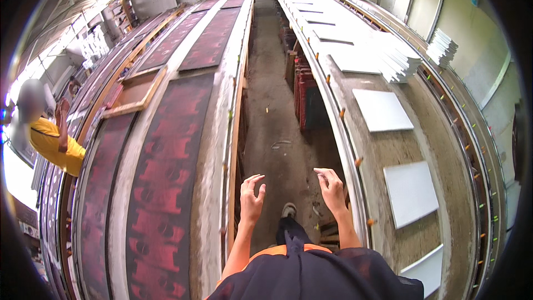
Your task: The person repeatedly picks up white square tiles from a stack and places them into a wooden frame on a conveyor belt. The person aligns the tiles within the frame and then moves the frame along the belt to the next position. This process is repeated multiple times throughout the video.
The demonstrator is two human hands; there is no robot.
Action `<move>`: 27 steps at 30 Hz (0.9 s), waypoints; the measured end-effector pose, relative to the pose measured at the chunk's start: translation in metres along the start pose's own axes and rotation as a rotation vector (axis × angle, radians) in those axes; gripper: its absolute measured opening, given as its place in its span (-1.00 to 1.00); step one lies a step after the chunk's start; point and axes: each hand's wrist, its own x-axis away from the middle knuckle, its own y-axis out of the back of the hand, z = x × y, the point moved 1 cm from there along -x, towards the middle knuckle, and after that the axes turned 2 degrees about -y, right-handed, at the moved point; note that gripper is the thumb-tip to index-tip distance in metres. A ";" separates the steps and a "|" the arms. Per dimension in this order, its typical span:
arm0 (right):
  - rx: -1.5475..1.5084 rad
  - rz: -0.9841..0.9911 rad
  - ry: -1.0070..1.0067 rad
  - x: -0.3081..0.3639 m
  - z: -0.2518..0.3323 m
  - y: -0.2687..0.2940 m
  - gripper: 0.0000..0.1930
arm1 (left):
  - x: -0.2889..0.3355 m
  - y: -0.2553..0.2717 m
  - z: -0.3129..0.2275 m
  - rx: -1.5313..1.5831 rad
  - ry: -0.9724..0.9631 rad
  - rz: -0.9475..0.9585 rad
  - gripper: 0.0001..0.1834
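My left hand (252,199) is raised over the aisle, its fingers loosely curved and parted from the thumb, with nothing in it. Level with it, my right hand (331,190) is also open and empty, fingers bent inward. Neither touches anything. Nearest the left hand is the long left table (210,150), bearing dark sheets printed with a red pattern (162,183). To the right hand's side runs the right table (377,180), where white square panels (411,194) lie spaced in a row.
Between the tables runs a concrete aisle (266,94). Orange pegs (358,161) line the right table's edge. Dark red frames (304,94) stand beneath it. A stack of white sheets (401,65) lies farther along. A wooden frame (152,91) rests at left, near a person in yellow (53,144).
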 end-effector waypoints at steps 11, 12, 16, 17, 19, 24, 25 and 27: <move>-0.573 -0.397 -0.239 -0.176 -0.054 0.035 -0.78 | -0.291 -0.167 -0.034 0.289 -0.326 0.278 -0.78; -0.593 -0.429 -0.322 -0.184 -0.050 0.043 -0.77 | -0.309 -0.179 -0.043 0.312 -0.364 0.300 -0.78; -0.580 -0.621 -0.375 -0.202 -0.060 0.080 -0.77 | -0.379 -0.237 -0.080 0.530 -0.392 0.414 -0.79; -0.545 -0.687 -0.383 -0.207 -0.062 0.091 -0.78 | -0.395 -0.252 -0.092 0.588 -0.390 0.431 -0.79; -0.436 -0.871 -0.419 -0.215 -0.064 0.109 -0.80 | -0.426 -0.282 -0.111 0.624 -0.453 0.492 -0.77; -0.213 -1.154 -0.441 -0.243 -0.080 0.147 -0.81 | -0.510 -0.357 -0.147 0.772 -0.514 0.637 -0.79; -0.139 -1.146 -0.432 -0.253 -0.084 0.153 -0.81 | -0.531 -0.370 -0.151 0.785 -0.564 0.662 -0.79; -0.021 -1.143 -0.428 -0.282 -0.088 0.169 -0.82 | -0.573 -0.395 -0.165 0.765 -0.633 0.721 -0.78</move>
